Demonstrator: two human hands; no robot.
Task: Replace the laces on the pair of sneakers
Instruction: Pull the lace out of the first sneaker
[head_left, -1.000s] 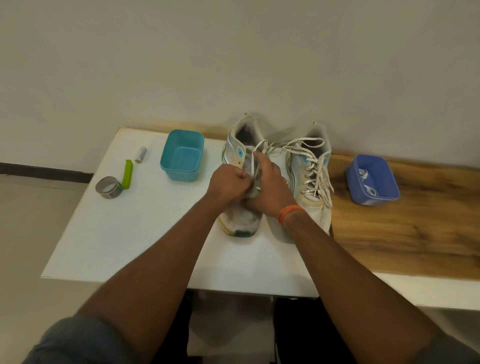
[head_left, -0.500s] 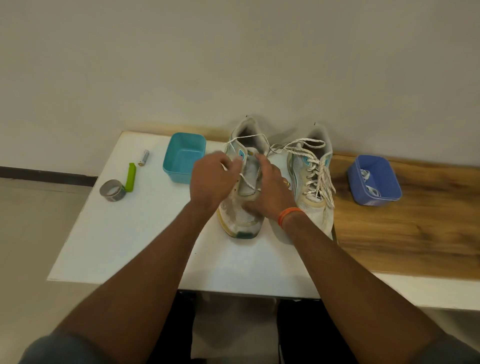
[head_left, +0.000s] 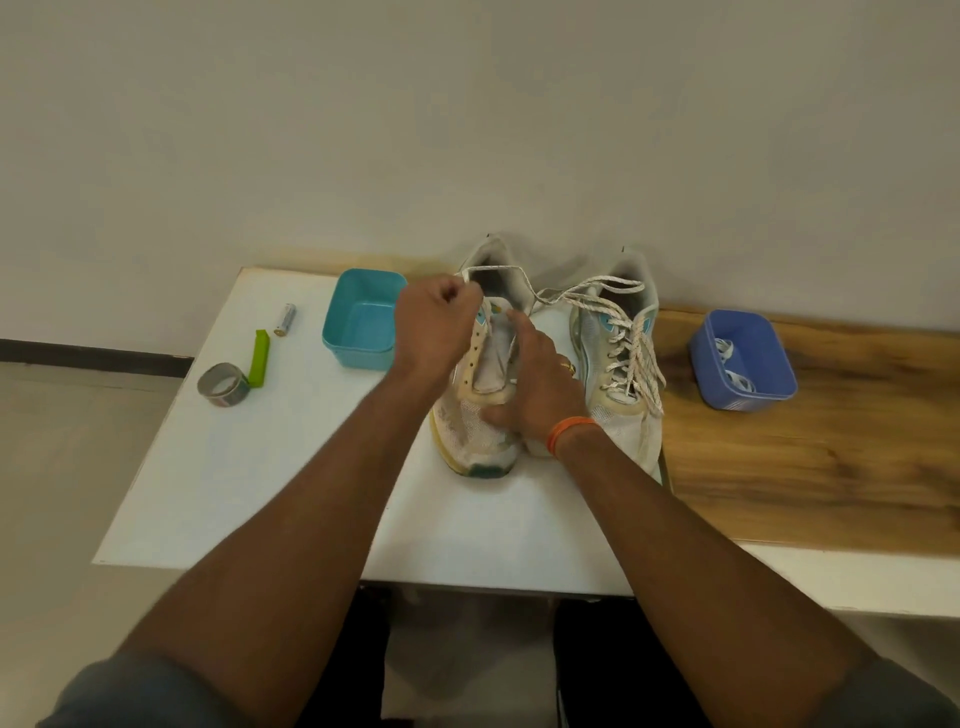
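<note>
Laces on the left shoe are almost fully drawn out: its eyelets show bare, and the old lace is held only in the left hand, whose fingers are curled tight around one end above the shoe's collar. From that grip the lace arcs away over the heel opening and trails toward the right shoe, which is seen fully laced beyond the right hand. The right hand is laid on the left shoe, thumb under its side and fingers stretched loosely along the tongue, steadying it; nothing is pinched by it. What look like new laces are seen in the blue tub, well beyond the right hand. A teal tub stands just outside the left hand. By this reckoning about a quarter of the job is done; the second shoe and all relacing are left. Compared with half a second ago, the left hand is raised higher and further back, and the lace is pulled clear of the eyelets
</note>
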